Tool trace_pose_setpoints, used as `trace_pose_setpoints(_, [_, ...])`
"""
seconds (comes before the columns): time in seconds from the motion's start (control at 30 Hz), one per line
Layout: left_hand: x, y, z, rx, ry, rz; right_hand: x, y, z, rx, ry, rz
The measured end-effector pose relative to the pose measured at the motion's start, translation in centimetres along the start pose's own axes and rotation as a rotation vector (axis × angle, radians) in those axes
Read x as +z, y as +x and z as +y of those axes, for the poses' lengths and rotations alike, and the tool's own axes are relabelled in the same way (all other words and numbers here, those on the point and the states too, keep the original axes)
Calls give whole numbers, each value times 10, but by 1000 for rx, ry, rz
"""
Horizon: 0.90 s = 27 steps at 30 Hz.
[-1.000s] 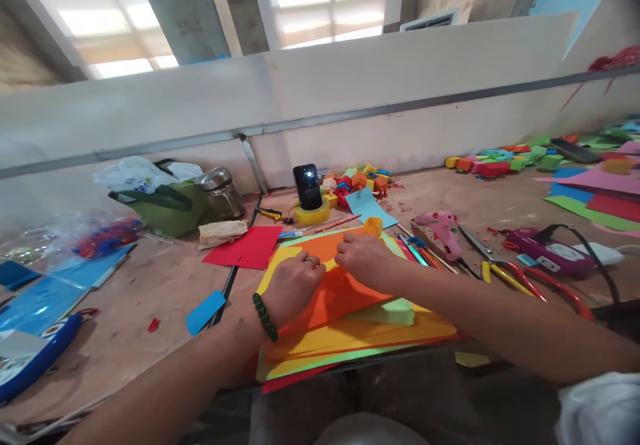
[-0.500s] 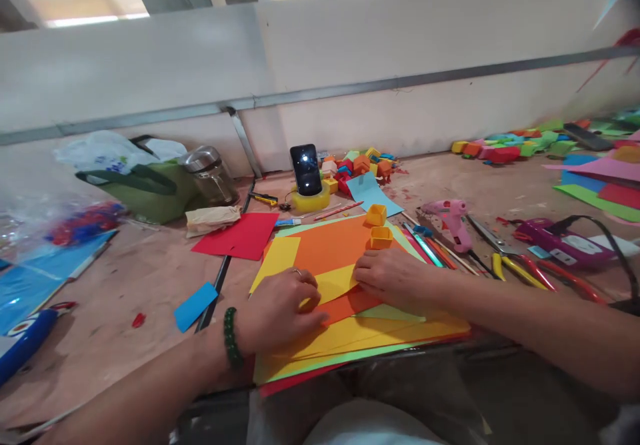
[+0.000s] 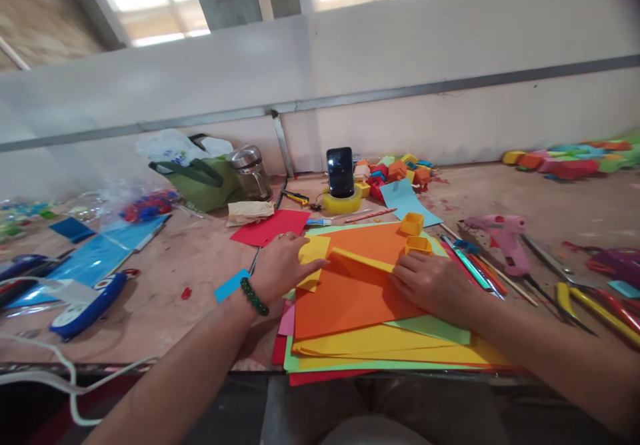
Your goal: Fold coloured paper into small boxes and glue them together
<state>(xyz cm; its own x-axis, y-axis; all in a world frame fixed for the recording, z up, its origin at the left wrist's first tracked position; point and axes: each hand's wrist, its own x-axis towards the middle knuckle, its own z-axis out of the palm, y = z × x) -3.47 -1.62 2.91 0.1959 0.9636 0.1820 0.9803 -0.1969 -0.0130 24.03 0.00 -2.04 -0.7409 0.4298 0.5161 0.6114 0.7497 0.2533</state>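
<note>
My right hand point(image 3: 433, 282) has its fingers closed on one end of a folded yellow paper strip point(image 3: 363, 260), which stands on edge over an orange sheet point(image 3: 350, 305). My left hand point(image 3: 283, 268), with a green bead bracelet at the wrist, is at the left edge of a flat yellow paper piece point(image 3: 315, 265). Its thumb is stretched out over that piece, apart from the fingers, whose tips are partly hidden. Two small yellow paper boxes point(image 3: 412, 224) sit just beyond my right hand. Under the orange sheet lie several yellow, green and red sheets point(image 3: 350, 348).
A phone point(image 3: 340, 172) leans upright on a yellow tape roll point(image 3: 342, 201). To the right lie a pink glue gun point(image 3: 505, 235), scissors point(image 3: 550, 258) and pliers point(image 3: 595, 305). A green bag point(image 3: 210, 185) and glass jar point(image 3: 251, 175) stand back left, before a white partition point(image 3: 400, 52).
My left hand has moved off the yellow strip to the yellow piece on the left. The strip now stands raised on edge in my right hand. The view has shifted left.
</note>
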Motion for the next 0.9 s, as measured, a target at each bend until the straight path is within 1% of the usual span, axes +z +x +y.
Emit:
trace_pose_setpoints(0.07, [4,-2,0,69,36,-43,1,0,-1,56,-84,-8])
trace_pose_setpoints(0.13, [5,-7,7,118,63,-70,1,1,-3,116,-134,-63])
trace_pose_setpoints(0.23, [2,-13,18,111,96,-108,0,5,-4,205,-155,-197])
trace_pose_setpoints(0.3, [0,-14,20,96,122,-124,-3,8,-3,255,-147,-287])
trace_pose_setpoints(0.37, [-1,-13,19,83,147,-125,-5,10,-2,269,-139,-327])
trace_pose_setpoints(0.4, [0,-13,18,78,156,-124,-6,10,-1,261,-133,-309])
trace_pose_setpoints(0.47, [0,-14,17,72,161,-126,-7,10,-1,203,-106,-188])
trace_pose_setpoints(0.53, [0,-17,20,85,142,-106,-6,9,-3,96,-44,-9])
trace_pose_setpoints(0.6, [1,-23,26,166,93,-43,-8,8,-7,-18,38,132])
trace_pose_setpoints(0.63, [1,-27,30,235,60,8,-9,9,-9,-65,76,175])
trace_pose_setpoints(0.7, [4,-36,39,414,-10,104,-14,11,-14,-142,126,188])
trace_pose_setpoints(0.8, [8,-49,51,641,-45,198,-22,15,-20,-282,154,87])
trace_pose_setpoints(0.83, [10,-52,53,678,-38,209,-24,16,-21,-331,157,52])
trace_pose_setpoints(0.87, [11,-54,54,694,-33,209,-24,17,-21,-343,149,30])
trace_pose_setpoints(0.9, [12,-55,55,702,-25,186,-23,17,-21,-363,147,22])
